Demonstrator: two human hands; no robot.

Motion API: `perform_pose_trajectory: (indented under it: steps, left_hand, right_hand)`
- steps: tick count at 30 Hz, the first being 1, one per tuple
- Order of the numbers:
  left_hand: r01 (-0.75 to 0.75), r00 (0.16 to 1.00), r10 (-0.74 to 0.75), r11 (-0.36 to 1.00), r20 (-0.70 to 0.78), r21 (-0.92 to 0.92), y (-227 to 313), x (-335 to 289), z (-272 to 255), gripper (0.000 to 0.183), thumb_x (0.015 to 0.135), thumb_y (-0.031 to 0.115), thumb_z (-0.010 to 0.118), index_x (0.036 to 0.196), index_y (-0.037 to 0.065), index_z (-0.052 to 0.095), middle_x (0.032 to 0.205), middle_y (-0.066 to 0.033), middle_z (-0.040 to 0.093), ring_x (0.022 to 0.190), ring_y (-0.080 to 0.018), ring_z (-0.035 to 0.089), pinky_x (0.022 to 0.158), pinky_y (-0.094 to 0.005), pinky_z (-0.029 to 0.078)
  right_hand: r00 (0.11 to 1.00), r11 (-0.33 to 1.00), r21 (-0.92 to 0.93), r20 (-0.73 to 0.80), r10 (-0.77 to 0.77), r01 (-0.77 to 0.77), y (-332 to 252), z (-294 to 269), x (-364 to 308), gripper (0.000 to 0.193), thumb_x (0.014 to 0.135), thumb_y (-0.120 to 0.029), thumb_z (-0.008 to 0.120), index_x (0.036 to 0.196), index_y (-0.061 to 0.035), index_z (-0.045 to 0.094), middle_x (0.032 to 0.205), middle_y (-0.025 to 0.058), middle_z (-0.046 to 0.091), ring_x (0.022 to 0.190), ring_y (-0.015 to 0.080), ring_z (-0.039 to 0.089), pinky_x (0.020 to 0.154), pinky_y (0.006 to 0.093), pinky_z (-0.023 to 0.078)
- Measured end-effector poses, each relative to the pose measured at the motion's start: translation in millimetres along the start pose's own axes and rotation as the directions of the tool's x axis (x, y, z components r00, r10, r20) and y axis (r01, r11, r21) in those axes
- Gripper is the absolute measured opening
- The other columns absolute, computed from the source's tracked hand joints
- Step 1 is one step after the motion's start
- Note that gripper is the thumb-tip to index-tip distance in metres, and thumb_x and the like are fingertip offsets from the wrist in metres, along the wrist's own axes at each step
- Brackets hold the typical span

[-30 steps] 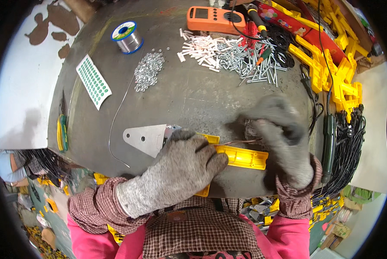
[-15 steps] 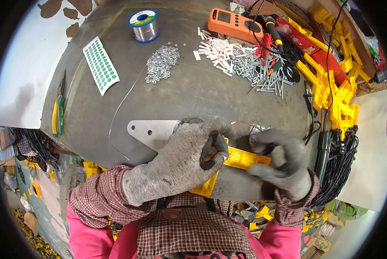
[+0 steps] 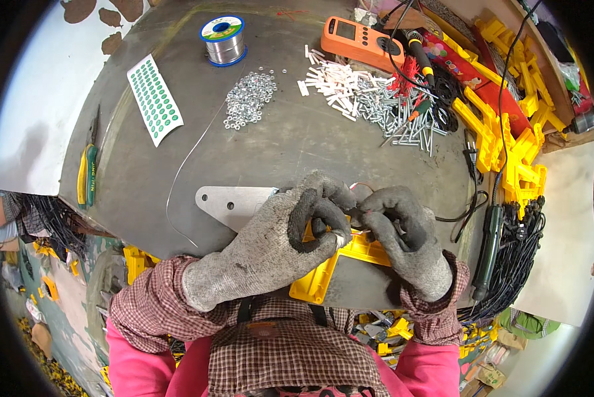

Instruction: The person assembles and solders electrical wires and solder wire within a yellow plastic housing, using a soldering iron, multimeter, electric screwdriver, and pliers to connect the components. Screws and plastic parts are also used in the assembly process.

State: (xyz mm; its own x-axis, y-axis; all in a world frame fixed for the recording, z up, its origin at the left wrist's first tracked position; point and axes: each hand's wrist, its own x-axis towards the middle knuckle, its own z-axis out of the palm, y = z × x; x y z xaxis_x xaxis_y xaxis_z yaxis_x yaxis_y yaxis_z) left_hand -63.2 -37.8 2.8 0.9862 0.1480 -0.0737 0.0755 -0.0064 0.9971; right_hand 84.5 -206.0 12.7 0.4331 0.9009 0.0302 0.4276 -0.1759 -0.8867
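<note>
Both my hands wear grey knit gloves with dark, worn fingertips. My left hand (image 3: 297, 221) is closed, thumb and fingers curled round the corner of an angled yellow plastic piece (image 3: 313, 281). Close beside it, my right hand (image 3: 406, 235) is pinched, its fingertips almost meeting the left ones above the piece. From behind the right hand a black cable (image 3: 450, 218) runs out to the right; the fingers hide its end. A thin light wire (image 3: 356, 185) curves up just beyond the fingertips. Partly under my left hand lies a flat grey metal plate (image 3: 227, 206) with holes.
Farther back are a solder spool (image 3: 223, 46), a pile of nuts (image 3: 249, 99), screws (image 3: 403, 116), white sleeves (image 3: 333, 83) and an orange multimeter (image 3: 360, 43). Pliers (image 3: 88, 175) and a green sticker sheet (image 3: 154, 99) are left. Yellow parts (image 3: 509, 145) and black cables (image 3: 519, 258) crowd the right.
My right hand has moved left, from a blurred position near the right end of the yellow piece to beside my left fingertips. The black cable now stretches behind it.
</note>
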Motion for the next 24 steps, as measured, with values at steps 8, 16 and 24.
perform_pose_trajectory:
  steps: [8, 16, 24]
  left_hand:
    - [-0.010, 0.992, -0.012, 0.985, -0.128, -0.174, -1.7, 0.2, 9.3, 0.026, 0.085, 0.001, 0.064, 0.109, -0.002, 0.056, 0.091, -0.0072, 0.064, 0.089, -0.0144, 0.062, 0.083, -0.0295, 0.049]
    - [-0.040, 0.996, 0.028, 0.989, -0.089, -0.139, -5.6, -0.2, 10.4, 0.015, 0.091, 0.006, 0.063, 0.105, 0.001, 0.060, 0.098, -0.0045, 0.060, 0.093, -0.0088, 0.056, 0.085, -0.0260, 0.047]
    - [-0.381, 0.855, 0.469, 0.277, 0.222, 0.882, 10.7, -3.9, 2.2, 0.036, 0.074, 0.015, 0.077, 0.106, 0.011, 0.061, 0.098, -0.0035, 0.060, 0.087, -0.0132, 0.059, 0.080, -0.0291, 0.050]
  right_hand:
    - [0.989, 0.950, 0.278, 0.091, 0.119, -0.140, 5.6, -1.2, -2.8, 0.013, 0.091, -0.008, 0.066, 0.102, -0.0016, 0.066, 0.096, 0.0059, 0.067, 0.086, 0.0112, 0.060, 0.075, 0.0261, 0.048]
    - [0.996, 0.991, 0.126, 0.080, 0.032, -0.042, 1.0, -4.6, -2.8, 0.012, 0.087, -0.009, 0.069, 0.097, -0.0036, 0.067, 0.092, 0.0044, 0.066, 0.082, 0.0090, 0.059, 0.070, 0.0252, 0.047]
    - [0.995, 0.999, 0.017, 0.092, 0.034, -0.035, -6.1, -1.8, 0.8, 0.015, 0.080, -0.004, 0.067, 0.095, -0.0046, 0.065, 0.083, 0.0058, 0.063, 0.067, 0.0119, 0.055, 0.060, 0.0263, 0.045]
